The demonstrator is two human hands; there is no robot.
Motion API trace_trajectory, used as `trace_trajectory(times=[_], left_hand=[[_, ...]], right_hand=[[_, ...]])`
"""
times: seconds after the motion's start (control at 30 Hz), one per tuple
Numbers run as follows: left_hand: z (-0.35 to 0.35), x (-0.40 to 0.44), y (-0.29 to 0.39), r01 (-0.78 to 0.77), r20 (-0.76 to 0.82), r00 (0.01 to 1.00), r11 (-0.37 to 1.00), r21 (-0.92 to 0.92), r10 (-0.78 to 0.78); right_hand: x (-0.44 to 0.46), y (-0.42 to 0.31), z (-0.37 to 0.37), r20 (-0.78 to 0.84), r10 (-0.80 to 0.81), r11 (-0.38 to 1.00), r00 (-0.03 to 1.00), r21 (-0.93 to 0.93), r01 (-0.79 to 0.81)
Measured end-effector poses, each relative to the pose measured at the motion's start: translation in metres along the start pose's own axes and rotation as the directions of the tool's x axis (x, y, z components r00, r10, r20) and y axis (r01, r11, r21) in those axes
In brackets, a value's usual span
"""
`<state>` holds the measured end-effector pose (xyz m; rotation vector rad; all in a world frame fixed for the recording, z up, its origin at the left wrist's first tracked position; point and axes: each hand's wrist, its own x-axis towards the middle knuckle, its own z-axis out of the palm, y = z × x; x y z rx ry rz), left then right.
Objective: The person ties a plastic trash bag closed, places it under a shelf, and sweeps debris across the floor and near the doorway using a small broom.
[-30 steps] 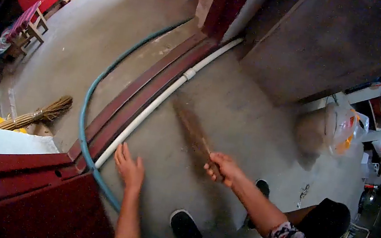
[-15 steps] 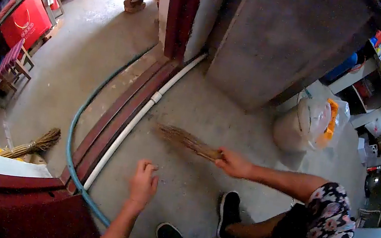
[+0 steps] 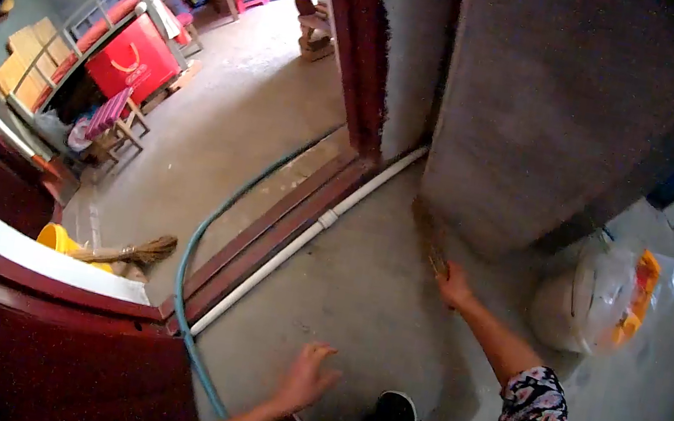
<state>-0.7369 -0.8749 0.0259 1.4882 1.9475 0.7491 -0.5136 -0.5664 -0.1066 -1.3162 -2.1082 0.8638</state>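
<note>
My right hand (image 3: 454,286) grips the handle end of a short straw brush (image 3: 430,236). The brush points away from me, its bristles near the foot of the grey panel (image 3: 547,111), and it is somewhat blurred. Lower and to the left, my left hand (image 3: 307,380) hangs over the concrete floor with its fingers apart and nothing in them. A white pipe (image 3: 266,268) runs along the dark red door sill (image 3: 261,243), to the left of both hands.
A green hose (image 3: 191,253) curves across the sill. On the right stands a bucket (image 3: 573,305) with plastic bags. Beyond the doorway are a second straw brush (image 3: 141,253), a yellow container (image 3: 57,239), a small stool (image 3: 117,123) and a red bag (image 3: 133,59).
My right hand has swung the brush forward, towards the foot of the grey panel. My left hand is lower in the view with its fingers spread. The view has shifted, showing more of the room beyond.
</note>
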Motion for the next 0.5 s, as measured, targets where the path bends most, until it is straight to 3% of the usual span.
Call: trace_trajectory(times=[0.03,0.1,0.13,0.2,0.27,0.33,0.4,0.5], left_hand=[[0.0,-0.003,0.001,0.056,-0.005,0.998,0.993,-0.106,-0.057],[-0.008,-0.003,0.019,0.117,-0.039,0.991,0.96,-0.254,-0.132],[-0.032,0.009,0.039,0.156,-0.037,0.985,0.963,-0.219,-0.168],[-0.046,0.036,0.053,0.168,-0.052,0.982,0.966,-0.197,-0.181],[-0.044,0.061,0.055,-0.059,-0.077,0.996,0.994,-0.087,0.052],[-0.035,0.082,0.058,-0.029,-0.057,0.998,0.976,-0.214,0.018],[-0.026,0.092,0.05,0.009,-0.003,1.0,0.938,-0.346,-0.01],[-0.021,0.126,0.025,-0.161,-0.063,0.987,0.947,-0.278,0.149]], right_hand=[[-0.007,0.005,0.004,0.228,0.097,0.991,0.969,0.072,-0.116],[-0.021,-0.037,-0.019,0.489,0.301,0.846,0.819,0.259,-0.466],[-0.033,-0.093,-0.042,0.539,0.41,0.647,0.736,0.397,-0.651],[-0.045,-0.097,-0.039,0.597,0.469,0.511,0.651,0.417,-0.751],[-0.047,-0.11,-0.037,0.58,0.404,0.581,0.708,0.435,-0.688],[-0.046,-0.117,-0.032,0.563,0.367,0.63,0.741,0.435,-0.643],[-0.046,-0.122,-0.027,0.578,0.374,0.466,0.726,0.56,-0.685],[-0.043,-0.148,-0.023,0.515,0.467,0.439,0.719,0.57,-0.694]])
